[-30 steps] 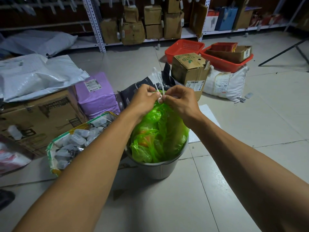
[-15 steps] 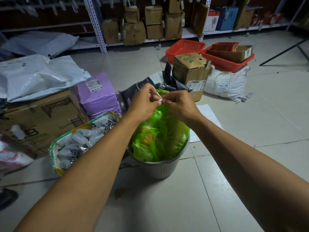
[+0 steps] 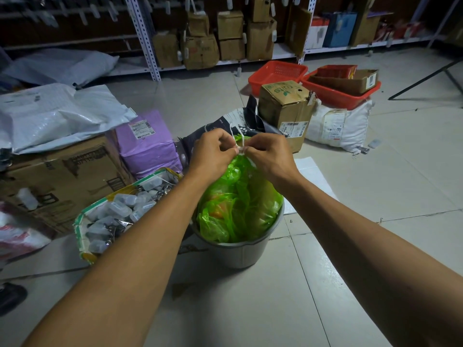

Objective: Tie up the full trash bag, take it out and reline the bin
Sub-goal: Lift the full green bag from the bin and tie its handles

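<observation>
Both grips, left hand [image 3: 213,152] and right hand [image 3: 269,156], on white string [image 3: 240,140] atop green trash bag [image 3: 240,204].

Tiled floor [image 3: 225,309] was cluttered with parcels. A purple parcel [image 3: 147,141] was seen left of centre, leaned against a large cardboard carton [image 3: 62,176] topped by grey poly mailers [image 3: 57,113]. An open sack of small clear plastic cases [image 3: 117,214] was set in front of the carton. A brown box with green print [image 3: 285,111] was stood upright behind a black mailer [image 3: 218,126]. A white sack [image 3: 340,126] was laid just right of it. Two red baskets [image 3: 278,73] were placed behind, one loaded with a flat carton [image 3: 350,80]. Metal shelving [image 3: 225,33] was stacked with boxes along the back.
</observation>
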Tool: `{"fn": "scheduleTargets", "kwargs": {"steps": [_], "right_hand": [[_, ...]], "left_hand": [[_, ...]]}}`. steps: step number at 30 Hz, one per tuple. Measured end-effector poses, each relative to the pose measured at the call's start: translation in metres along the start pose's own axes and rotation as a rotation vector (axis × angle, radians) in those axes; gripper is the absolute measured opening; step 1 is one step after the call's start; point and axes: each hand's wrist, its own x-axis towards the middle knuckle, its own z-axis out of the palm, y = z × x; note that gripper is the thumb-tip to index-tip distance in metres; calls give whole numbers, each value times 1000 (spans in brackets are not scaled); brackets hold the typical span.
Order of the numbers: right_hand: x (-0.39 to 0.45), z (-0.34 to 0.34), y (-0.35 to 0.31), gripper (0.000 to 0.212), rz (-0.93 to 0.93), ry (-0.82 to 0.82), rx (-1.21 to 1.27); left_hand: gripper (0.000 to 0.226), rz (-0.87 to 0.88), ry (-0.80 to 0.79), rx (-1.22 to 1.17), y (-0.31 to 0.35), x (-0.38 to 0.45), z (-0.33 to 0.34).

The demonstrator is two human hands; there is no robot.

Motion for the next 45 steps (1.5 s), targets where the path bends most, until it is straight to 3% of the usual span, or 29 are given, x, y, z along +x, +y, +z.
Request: {"fn": "scheduleTargets", "kwargs": {"steps": [9,18,28,33,45], "right_hand": [[-1,6,1,7,71,53,81],[-4,-2,-5,18,47,-100,17],[-9,-2,-7,7,-3,-24,-88],[-13,-5,-10,35,41,-50,108],[-7,-11,-23,28,405,-167,550]], "left_hand": [[11,23,-13,4,-1,-1,2],[13,-10,-58,-20,-4,1,2],[17,-32,-35,-59,-6,0,1],[16,4,-41,13,-4,-1,1],[18,113,-31,92,-1,1,9]]}}
